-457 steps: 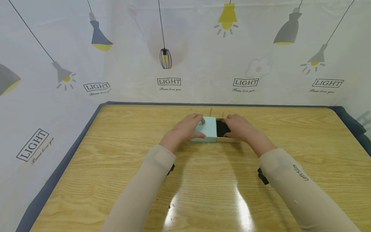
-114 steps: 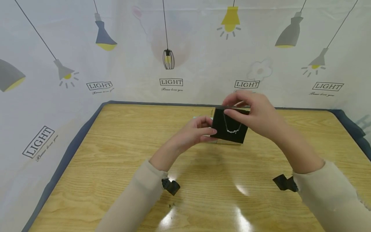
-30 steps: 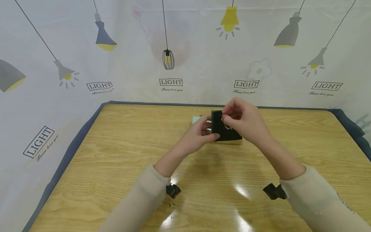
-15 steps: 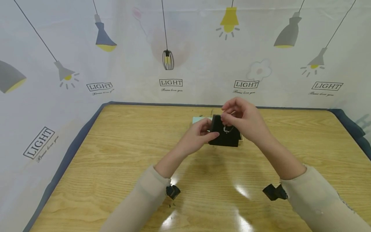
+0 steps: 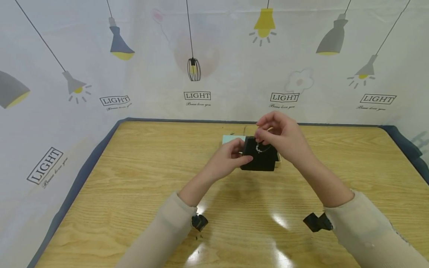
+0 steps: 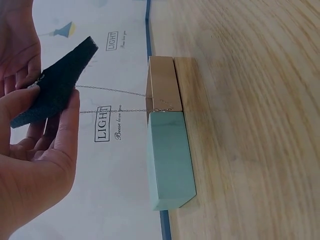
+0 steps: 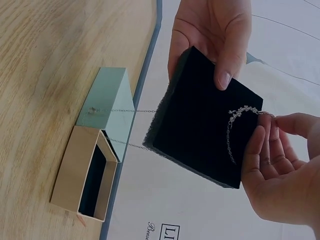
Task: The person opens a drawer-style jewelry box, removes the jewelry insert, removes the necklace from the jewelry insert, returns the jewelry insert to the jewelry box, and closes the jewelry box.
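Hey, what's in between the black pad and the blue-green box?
Two strands of thin silver chain hang below the black pad, toward the blue-green box. The left wrist view shows them.

The word "LIGHT" stands in black capitals inside thin frames, printed five times on the white backdrop (image 5: 228,44) round the wooden table (image 5: 134,167): once beside the table's left edge, once above its far left corner, twice above its far edge, once near its far right corner. Under each frame runs a small slanted script line; "love you" can be made out, its first word less surely. Dark marking on the right sleeve (image 5: 372,230) is unreadable.
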Motion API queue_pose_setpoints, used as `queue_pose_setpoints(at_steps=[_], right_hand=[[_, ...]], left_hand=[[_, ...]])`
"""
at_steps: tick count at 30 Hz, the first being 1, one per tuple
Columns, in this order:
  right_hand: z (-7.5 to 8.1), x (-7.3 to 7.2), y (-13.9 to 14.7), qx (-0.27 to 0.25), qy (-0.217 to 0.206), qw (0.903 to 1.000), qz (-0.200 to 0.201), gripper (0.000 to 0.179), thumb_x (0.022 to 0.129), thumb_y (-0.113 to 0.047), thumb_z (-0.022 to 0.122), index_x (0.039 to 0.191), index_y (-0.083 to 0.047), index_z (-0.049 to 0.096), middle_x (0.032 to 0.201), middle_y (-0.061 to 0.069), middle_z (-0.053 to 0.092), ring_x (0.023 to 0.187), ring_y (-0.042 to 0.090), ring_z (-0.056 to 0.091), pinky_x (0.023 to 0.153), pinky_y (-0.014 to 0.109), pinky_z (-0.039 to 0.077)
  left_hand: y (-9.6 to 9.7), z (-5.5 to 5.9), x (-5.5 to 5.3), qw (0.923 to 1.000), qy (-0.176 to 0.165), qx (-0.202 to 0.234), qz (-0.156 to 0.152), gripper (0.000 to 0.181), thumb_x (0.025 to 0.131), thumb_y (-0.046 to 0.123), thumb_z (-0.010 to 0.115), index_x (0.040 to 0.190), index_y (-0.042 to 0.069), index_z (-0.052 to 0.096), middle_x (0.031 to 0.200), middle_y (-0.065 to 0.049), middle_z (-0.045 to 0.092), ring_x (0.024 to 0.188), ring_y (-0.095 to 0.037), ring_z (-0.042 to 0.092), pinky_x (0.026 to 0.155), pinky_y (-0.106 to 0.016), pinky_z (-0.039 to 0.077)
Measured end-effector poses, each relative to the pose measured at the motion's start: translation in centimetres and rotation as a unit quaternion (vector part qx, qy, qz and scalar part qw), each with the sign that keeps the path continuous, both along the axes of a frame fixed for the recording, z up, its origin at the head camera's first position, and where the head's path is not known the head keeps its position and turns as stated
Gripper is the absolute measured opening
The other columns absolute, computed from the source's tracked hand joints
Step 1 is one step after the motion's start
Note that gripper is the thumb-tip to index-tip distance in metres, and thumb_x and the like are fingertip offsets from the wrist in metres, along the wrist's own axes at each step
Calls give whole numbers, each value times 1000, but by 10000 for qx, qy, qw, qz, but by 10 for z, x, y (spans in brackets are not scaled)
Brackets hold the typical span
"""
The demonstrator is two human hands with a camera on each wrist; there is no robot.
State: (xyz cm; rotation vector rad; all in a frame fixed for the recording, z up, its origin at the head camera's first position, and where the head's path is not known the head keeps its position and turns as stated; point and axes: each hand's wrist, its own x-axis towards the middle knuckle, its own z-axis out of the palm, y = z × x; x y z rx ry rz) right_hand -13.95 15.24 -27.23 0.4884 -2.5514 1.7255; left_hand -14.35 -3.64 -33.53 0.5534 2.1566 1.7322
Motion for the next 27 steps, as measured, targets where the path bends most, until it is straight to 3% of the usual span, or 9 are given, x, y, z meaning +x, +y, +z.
queue_pose_setpoints(at_steps=[27], right_hand=[[1, 0, 2, -233, -68, 9996, -133, 18, 98, -9, 60, 110, 1, 55, 81, -12, 66, 73, 7, 69, 59, 20, 53]], left_hand=[[-1, -6, -1, 9992, -57, -136, -370, 19, 95, 2, 62, 112, -3, 56, 121, -20, 63, 110, -30, 69, 80, -25, 58]])
